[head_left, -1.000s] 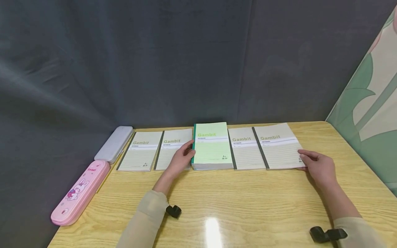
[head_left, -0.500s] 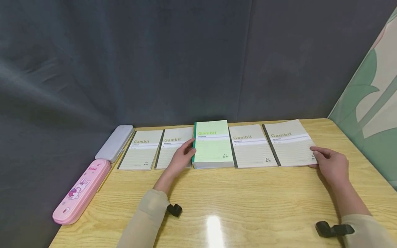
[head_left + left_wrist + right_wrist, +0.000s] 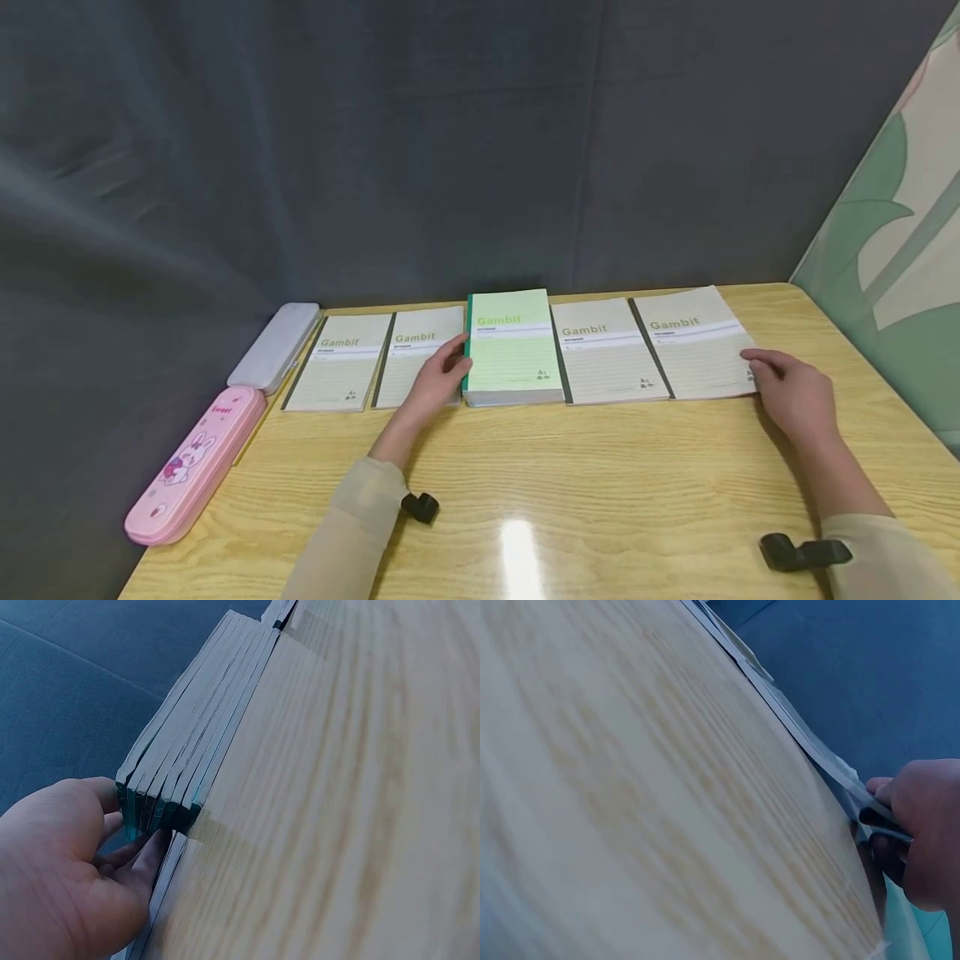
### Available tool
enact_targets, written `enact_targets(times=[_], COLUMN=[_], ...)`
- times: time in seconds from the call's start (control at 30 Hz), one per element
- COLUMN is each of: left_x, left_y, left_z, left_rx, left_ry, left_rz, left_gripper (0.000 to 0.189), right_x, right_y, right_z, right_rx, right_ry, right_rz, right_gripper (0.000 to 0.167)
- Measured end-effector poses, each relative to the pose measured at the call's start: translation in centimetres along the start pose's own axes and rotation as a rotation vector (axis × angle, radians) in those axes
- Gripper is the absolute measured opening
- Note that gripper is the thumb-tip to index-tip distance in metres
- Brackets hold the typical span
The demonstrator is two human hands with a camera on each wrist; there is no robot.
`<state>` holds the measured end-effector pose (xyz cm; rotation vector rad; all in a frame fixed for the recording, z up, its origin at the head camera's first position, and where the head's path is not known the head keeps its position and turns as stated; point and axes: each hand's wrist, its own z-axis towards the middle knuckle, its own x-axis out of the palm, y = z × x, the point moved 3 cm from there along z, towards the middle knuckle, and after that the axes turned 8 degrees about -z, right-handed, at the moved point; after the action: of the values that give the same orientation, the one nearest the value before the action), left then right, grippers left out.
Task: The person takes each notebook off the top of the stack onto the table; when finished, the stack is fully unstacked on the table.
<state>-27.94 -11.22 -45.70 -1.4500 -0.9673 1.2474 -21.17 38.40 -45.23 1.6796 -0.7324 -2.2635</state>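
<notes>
Pale green notebook stack [image 3: 513,354], cream notebooks [image 3: 609,358], pink rabbit-print case [image 3: 197,467]

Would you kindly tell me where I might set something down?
The widest bare patch of table lies between the sleeves, in front of the notebooks; a smaller one right of the right hand. Crowded: their row and the left edge by the pink case.

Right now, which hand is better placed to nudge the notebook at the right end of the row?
Most likely the right hand: its fingers pinch that notebook by the right edge. The left hand is farther off, touching the left side of the green notebook stack.
</notes>
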Motion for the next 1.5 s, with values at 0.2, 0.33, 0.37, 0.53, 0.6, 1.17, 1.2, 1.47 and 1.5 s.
enact_targets(times=[0.2,0.33,0.37,0.53,0.6,1.17,1.2,1.47,1.5], left_x=[0.1,0.1,0.0,-0.3,-0.4,-0.1,-0.1,-0.1,-0.1], left_y=[0.0,0.0,0.0,0.0,-0.1,0.5,0.5,0.4,0.3], left_z=[0.0,0.1,0.1,0.0,0.0,0.2,0.2,0.2,0.2], left_rx=[-0.004,0.0,0.0,0.009,0.015,0.018,0.02,0.012,0.012], left_ry=[-0.004,0.004,0.003,-0.003,-0.004,-0.001,0.0,0.001,0.0], left_rz=[-0.014,-0.012,-0.014,-0.015,-0.011,0.008,0.007,-0.001,0.0], left_gripper=[0.052,0.052,0.052,0.052,0.052,0.052,0.052,0.051,0.051], right_x=[0.2,-0.2,-0.2,1.3,2.8,11.2,11.3,12.1,12.1], right_y=[0.1,1.3,2.0,7.5,10.1,19.4,19.5,20.7,20.8], right_z=[0.1,0.0,-0.1,-0.8,-1.4,-2.8,-2.8,-2.6,-2.6], right_rx=[-0.106,-0.107,-0.11,-0.182,-0.222,-0.198,-0.193,-0.157,-0.154], right_ry=[-0.02,-0.06,-0.088,-0.246,-0.242,0.159,0.165,0.181,0.18], right_rz=[-0.036,0.006,0.024,0.128,0.166,0.432,0.441,0.476,0.468], right_gripper=[0.029,0.031,0.03,0.021,0.019,0.032,0.032,0.03,0.031])
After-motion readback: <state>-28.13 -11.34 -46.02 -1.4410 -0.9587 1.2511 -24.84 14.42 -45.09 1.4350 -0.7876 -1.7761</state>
